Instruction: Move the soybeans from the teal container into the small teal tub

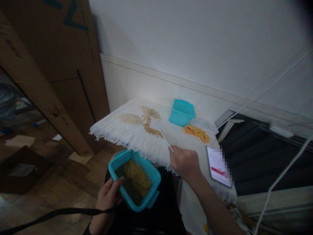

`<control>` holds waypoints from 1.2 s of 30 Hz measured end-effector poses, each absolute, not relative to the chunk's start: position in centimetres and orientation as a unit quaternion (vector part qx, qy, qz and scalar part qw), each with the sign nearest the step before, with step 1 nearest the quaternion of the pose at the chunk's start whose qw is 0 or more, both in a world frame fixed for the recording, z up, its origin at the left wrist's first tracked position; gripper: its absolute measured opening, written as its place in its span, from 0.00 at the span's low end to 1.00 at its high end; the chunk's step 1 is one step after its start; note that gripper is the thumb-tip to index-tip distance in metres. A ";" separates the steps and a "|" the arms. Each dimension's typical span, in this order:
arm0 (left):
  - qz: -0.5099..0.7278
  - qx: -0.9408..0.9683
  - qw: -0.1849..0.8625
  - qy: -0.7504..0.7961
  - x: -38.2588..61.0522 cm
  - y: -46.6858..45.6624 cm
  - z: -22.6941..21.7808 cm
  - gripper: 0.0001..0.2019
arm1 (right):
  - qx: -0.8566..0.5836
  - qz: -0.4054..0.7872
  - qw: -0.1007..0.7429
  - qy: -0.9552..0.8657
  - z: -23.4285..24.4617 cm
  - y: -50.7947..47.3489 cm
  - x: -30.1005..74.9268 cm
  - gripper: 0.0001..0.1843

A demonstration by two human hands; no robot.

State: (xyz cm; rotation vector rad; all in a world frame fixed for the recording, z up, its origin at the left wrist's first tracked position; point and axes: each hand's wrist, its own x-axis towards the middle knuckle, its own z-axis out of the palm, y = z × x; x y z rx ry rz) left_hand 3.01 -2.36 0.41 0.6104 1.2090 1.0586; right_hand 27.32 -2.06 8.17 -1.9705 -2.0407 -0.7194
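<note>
My left hand (109, 192) grips a turquoise plastic tub (156, 174) at its left side, thumb over the rim, above my lap. Inside lie tan soybeans (138, 174) beside smaller dark green beans (124, 182). Over the table's front edge, my right hand (184, 161) is closed on a thin white stick (165, 139), which points away to the upper left. Near the stick's tip, a curved line of tan beans (153, 131) runs across a white fringed cloth (117, 130). Two flat patches of pale grains (129, 118) lie beside that line.
A second turquoise tub (182, 112) stands by the wall, with a clear lid (204, 124) and an orange cloth (197, 133) near it. A phone (218, 168) lies at the table's right edge. Tall cardboard (70, 65) leans at left; a black strap (61, 212) crosses below.
</note>
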 end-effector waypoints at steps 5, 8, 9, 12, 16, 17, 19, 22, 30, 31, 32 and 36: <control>0.472 0.281 0.643 0.534 3.1 -2.5 -0.1 0.12 | -0.627 -0.261 0.147 -0.719 8.2 -2.2 26.1 0.12; 0.473 0.284 0.639 0.536 2.9 -2.4 -0.4 0.12 | -0.621 -0.265 0.163 -0.720 8.5 -2.4 26.7 0.12; 0.472 0.284 0.638 0.538 2.9 -2.4 -0.4 0.12 | -0.625 -0.270 0.173 -0.712 8.7 -2.5 27.1 0.12; 0.469 0.278 0.638 0.544 2.8 -2.4 -0.3 0.12 | -0.651 -0.297 0.207 -0.668 9.2 -3.3 28.7 0.13; 0.481 0.269 0.645 0.530 2.8 -2.4 0.1 0.12 | -0.668 -0.296 0.200 -0.653 9.0 -4.8 29.4 0.15; 0.483 0.266 0.643 0.532 2.9 -2.4 0.1 0.12 | -0.666 -0.285 0.196 -0.660 8.9 -5.1 29.2 0.15; 0.486 0.261 0.633 0.543 2.9 -2.4 0.2 0.13 | -0.657 -0.267 0.197 -0.677 8.5 -5.5 28.7 0.14; 0.483 0.255 0.628 0.554 3.0 -2.5 0.4 0.13 | -0.642 -0.264 0.215 -0.687 8.2 -5.5 27.9 0.13; 0.484 0.277 0.631 0.540 2.9 -2.5 0.6 0.13 | -0.624 -0.277 0.230 -0.693 8.2 -4.4 26.9 0.14; 0.482 0.279 0.630 0.541 2.8 -2.4 0.5 0.13 | -0.624 -0.283 0.236 -0.689 8.1 -4.4 27.0 0.13; 0.480 0.279 0.632 0.541 2.7 -2.4 0.3 0.13 | -0.626 -0.285 0.239 -0.686 8.1 -4.5 27.1 0.13; 0.475 0.274 0.644 0.533 2.6 -2.4 0.1 0.14 | -0.632 -0.279 0.242 -0.681 7.7 -5.0 27.5 0.12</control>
